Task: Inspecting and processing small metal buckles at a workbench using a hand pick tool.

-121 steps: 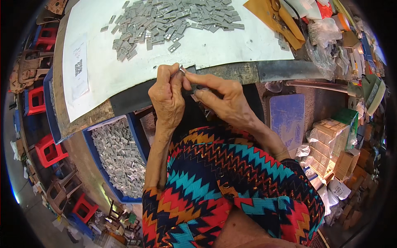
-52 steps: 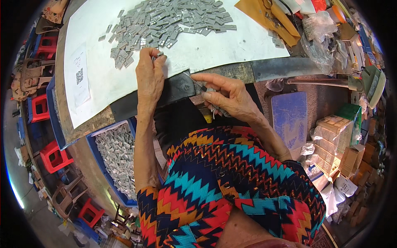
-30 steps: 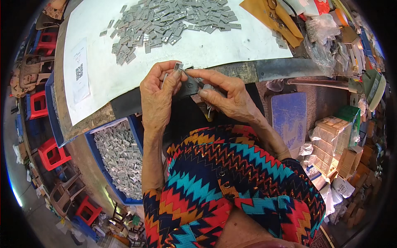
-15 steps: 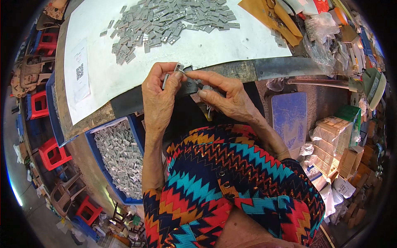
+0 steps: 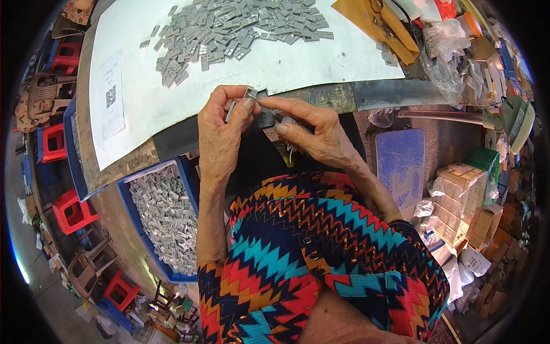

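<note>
At the table's near edge, my left hand (image 5: 219, 129) pinches a small grey rectangular piece (image 5: 250, 93) upright between thumb and forefinger. A second grey piece (image 5: 230, 112) is tucked in the curled fingers of the same hand. My right hand (image 5: 321, 135) is closed, its forefinger tip at the pinched piece. Something dark and pale grey (image 5: 288, 121) shows between its thumb and fingers, too covered to name. Below the fingertips is a dark plate (image 5: 264, 119) at the table edge. Beyond lies a heap of similar grey pieces (image 5: 229, 34) on a white sheet (image 5: 338, 66).
Left of my lap stands a blue bin (image 5: 129, 200) full of small grey and silvery pieces. Scissors lie on brown paper (image 5: 395, 34) at the far right, beside clear plastic bags (image 5: 447, 43). A worn blue board (image 5: 401, 166) and a pale crate (image 5: 458, 195) are right; red stools (image 5: 73, 211) left.
The hands keep nearly the same hold and place. The view has shifted very slightly; the pieces in the heap and bin lie as before.
</note>
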A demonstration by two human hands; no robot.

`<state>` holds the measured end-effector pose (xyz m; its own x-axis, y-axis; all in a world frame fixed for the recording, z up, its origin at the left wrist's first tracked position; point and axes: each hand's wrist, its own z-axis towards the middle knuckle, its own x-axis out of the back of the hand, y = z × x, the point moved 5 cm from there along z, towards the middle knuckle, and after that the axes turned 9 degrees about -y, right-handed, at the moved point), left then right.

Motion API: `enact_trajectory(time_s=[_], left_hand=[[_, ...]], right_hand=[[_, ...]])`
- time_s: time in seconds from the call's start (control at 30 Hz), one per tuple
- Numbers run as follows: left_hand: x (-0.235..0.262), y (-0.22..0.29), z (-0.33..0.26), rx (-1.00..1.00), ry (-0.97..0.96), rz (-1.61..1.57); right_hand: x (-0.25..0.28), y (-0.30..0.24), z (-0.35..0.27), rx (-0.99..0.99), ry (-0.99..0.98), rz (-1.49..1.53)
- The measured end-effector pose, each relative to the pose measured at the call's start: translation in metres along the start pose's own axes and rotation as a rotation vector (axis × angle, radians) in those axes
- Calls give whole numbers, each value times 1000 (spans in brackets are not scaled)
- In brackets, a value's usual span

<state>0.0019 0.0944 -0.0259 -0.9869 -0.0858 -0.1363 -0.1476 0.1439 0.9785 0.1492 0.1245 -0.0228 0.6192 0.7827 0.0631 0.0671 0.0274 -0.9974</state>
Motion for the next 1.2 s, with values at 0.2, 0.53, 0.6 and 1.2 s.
enact_trajectory(time_s=[0.2,0.53,0.6,1.2], left_hand=[[0,3,-2,-34,39,116],[-8,14,-7,-308,171,696],[-12,15,-8,-447,217,926],[-6,9,-12,-393,250,809]], right_hand=[[-2,-4,0,-48,-21,24],[-9,3,4,161,85,-120],[-13,-9,4,406,197,-440],[-21,-6,8,89,69,-126]])
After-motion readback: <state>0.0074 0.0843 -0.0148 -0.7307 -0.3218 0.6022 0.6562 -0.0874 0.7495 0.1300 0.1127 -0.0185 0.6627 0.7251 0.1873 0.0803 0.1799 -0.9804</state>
